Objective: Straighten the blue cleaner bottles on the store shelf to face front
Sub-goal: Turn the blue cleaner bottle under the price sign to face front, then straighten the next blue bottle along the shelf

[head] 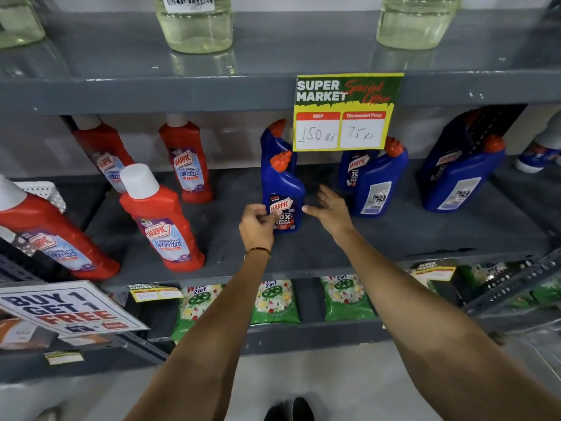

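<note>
A blue cleaner bottle with an orange cap stands upright on the grey middle shelf, its front label facing me. My left hand touches its lower left side with the fingertips. My right hand is spread just right of it, apart from the bottle. Directly behind it stands a second blue bottle. To the right a blue bottle shows its back label, with another behind it showing its front. Further right, a blue bottle also shows its back label.
Several red cleaner bottles fill the shelf's left part. A yellow price sign hangs from the shelf above, covering some bottle tops. Pale liquid bottles stand on the top shelf. Green packets lie on the lower shelf.
</note>
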Tool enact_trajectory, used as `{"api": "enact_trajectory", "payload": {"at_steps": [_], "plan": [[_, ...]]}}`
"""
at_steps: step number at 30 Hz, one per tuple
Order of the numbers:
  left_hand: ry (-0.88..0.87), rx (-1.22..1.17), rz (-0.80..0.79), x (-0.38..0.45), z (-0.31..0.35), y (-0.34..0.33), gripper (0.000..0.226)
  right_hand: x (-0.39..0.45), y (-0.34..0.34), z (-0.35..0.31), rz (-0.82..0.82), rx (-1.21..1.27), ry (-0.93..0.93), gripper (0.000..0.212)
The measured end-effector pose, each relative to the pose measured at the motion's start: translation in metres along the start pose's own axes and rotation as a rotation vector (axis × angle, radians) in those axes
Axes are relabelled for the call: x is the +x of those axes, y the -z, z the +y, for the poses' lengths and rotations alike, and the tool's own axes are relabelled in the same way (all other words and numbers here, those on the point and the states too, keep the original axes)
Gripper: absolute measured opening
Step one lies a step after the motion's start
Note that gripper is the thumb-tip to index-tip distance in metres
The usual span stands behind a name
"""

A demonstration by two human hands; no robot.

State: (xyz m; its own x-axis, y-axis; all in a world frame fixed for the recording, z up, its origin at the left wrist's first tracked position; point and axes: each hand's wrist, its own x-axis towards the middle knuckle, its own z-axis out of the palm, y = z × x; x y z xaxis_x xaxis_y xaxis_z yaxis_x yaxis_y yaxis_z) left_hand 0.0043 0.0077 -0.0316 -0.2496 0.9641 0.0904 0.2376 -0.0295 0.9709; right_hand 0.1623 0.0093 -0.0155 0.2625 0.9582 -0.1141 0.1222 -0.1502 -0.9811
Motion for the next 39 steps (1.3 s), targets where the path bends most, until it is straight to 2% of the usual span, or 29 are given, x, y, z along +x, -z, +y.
{"api": "enact_trajectory", "payload": {"at_steps": [3, 6, 11, 15, 18, 20, 22, 24, 26, 30, 33, 35, 39], "plan": [[-0.077, -0.008, -0.042, -0.02, 0.006, -0.017, 0.022, -0.008, 0.012, 0.006, 0.193, -0.036, -0.019, 0.076], [-0.044, -0.051, -0.161, -0.037, 0.014, -0.04, 0.021, -0.017, 0.031, 0.013, 0.378, -0.009, -0.061, 0.068], [0.023, -0.063, -0.339, -0.042, 0.031, -0.078, 0.03, -0.025, 0.073, 0.019, 0.437, -0.015, -0.062, 0.058], [0.121, -0.087, -0.403, -0.036, 0.041, -0.113, 0.048, -0.013, 0.108, 0.021, 0.387, 0.014, -0.09, 0.062], [0.168, -0.092, -0.438, -0.026, 0.044, -0.144, 0.056, 0.005, 0.131, 0.021, 0.302, -0.001, -0.141, 0.09], [0.224, -0.119, -0.437, -0.023, 0.046, -0.166, 0.059, 0.019, 0.145, 0.019, 0.218, -0.001, -0.175, 0.101], [0.264, -0.194, -0.438, -0.021, 0.049, -0.187, 0.059, 0.031, 0.157, 0.021, 0.115, -0.031, -0.177, 0.096], [0.299, -0.271, -0.448, -0.019, 0.05, -0.202, 0.058, 0.038, 0.164, 0.023, 0.008, -0.066, -0.157, 0.076], [0.34, -0.318, -0.446, -0.017, 0.049, -0.212, 0.055, 0.045, 0.168, 0.026, -0.09, -0.09, -0.155, 0.068], [0.37, -0.351, -0.411, -0.016, 0.042, -0.216, 0.043, 0.051, 0.173, 0.022, -0.153, -0.167, -0.136, 0.054], [0.373, -0.295, -0.423, -0.015, 0.043, -0.212, 0.043, 0.055, 0.177, 0.015, -0.187, -0.185, -0.123, 0.039], [0.377, -0.248, -0.42, -0.016, 0.047, -0.206, 0.043, 0.055, 0.179, 0.011, -0.203, -0.173, -0.094, 0.041], [0.325, -0.184, -0.497, -0.015, 0.057, -0.189, 0.05, 0.054, 0.177, 0.002, -0.186, -0.089, -0.031, 0.062]]}}
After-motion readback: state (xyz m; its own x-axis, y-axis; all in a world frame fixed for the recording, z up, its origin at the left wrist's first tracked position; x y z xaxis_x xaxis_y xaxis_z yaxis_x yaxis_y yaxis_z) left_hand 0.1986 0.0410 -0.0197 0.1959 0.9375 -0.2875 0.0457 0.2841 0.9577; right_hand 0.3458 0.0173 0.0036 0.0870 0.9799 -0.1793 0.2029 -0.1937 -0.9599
